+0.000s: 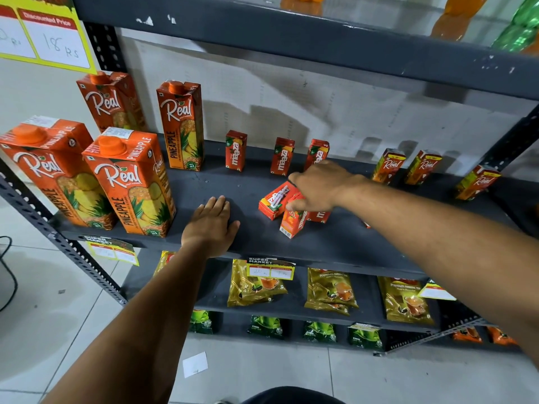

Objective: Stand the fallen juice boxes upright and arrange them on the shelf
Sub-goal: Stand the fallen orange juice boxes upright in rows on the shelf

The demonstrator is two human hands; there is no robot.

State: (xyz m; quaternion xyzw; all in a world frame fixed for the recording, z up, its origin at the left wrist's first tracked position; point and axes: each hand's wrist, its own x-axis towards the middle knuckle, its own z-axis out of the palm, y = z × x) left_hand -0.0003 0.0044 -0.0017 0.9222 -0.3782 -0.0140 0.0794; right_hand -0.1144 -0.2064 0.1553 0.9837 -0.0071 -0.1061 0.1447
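On the dark grey shelf (pixel 253 185) three small red Maaza juice boxes stand upright along the back: one (pixel 235 150), a second (pixel 282 156) and a third (pixel 318 153), partly behind my wrist. At mid-shelf a Maaza box (pixel 274 201) lies on its side with its straw up. Another Maaza box (pixel 292 223) stands tilted near the front, and one more (pixel 318 216) lies under my hand. My right hand (pixel 318 186) reaches over this cluster, fingers closed around the fallen box. My left hand (pixel 211 225) rests flat and open on the shelf's front edge.
Several tall Real pineapple cartons (pixel 132 182) fill the shelf's left end. Small Real juice boxes (pixel 389 166) stand at the back right. Tea pouches (pixel 256 284) lie on the shelf below. Bottles (pixel 519 27) stand on the shelf above. A yellow price sign (pixel 49 33) hangs at upper left.
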